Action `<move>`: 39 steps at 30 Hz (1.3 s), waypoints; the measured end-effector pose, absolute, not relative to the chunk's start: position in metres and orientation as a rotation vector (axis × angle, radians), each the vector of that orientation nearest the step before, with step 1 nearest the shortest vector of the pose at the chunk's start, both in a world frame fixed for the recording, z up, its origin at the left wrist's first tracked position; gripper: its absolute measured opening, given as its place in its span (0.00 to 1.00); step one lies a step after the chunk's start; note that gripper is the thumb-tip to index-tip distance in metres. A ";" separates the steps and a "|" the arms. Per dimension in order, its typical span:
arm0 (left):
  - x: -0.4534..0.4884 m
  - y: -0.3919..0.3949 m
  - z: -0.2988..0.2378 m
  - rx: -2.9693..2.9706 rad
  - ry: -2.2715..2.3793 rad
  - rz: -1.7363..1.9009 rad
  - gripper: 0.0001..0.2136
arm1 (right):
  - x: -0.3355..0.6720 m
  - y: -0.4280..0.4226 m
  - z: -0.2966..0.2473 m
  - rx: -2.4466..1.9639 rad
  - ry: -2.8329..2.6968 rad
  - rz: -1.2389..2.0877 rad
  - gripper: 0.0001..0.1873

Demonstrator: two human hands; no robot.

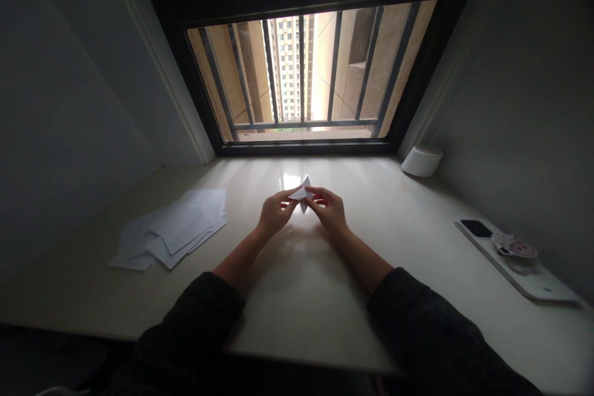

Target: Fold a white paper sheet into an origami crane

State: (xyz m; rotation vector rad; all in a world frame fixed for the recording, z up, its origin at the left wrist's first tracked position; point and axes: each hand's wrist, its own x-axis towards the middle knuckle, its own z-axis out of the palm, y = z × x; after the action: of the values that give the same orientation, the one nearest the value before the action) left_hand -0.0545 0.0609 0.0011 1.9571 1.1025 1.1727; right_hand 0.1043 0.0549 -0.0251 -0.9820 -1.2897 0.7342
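A small piece of folded white paper [301, 194] with pointed corners is held up over the middle of the sill. My left hand [275, 210] pinches its left side between thumb and fingers. On the other side, my right hand [330, 207] grips it the same way. One point of the paper sticks up between the hands and another points down. The fingertips hide part of the folds.
Several loose sheets of white paper [180, 226] lie in a pile to the left on the pale sill [297, 297]. A white phone [515, 263] rests at the right. Near the window's right corner stands a white cylindrical object [421, 161]. A barred window [306, 74] is ahead.
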 end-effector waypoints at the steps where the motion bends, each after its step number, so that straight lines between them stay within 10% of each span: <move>1: -0.054 0.060 0.002 1.978 1.102 1.170 0.18 | 0.104 0.055 -0.025 -0.980 -1.290 0.732 0.19; 27: -0.057 0.051 0.012 2.305 1.099 1.369 0.11 | 0.105 0.060 -0.032 -0.989 -1.251 0.826 0.17; 34: -0.056 0.061 0.002 2.107 1.215 1.248 0.33 | 0.105 0.063 -0.035 -0.953 -1.107 0.942 0.21; 39: -0.052 0.067 -0.004 1.614 0.950 0.993 0.23 | 0.105 0.060 -0.031 -0.928 -1.161 0.992 0.20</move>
State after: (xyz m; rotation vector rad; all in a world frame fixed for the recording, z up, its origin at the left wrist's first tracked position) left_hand -0.0524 0.0668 -0.0040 1.6142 0.9496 0.9930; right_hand 0.1048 0.0600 -0.0314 -0.9279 -1.1610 0.9917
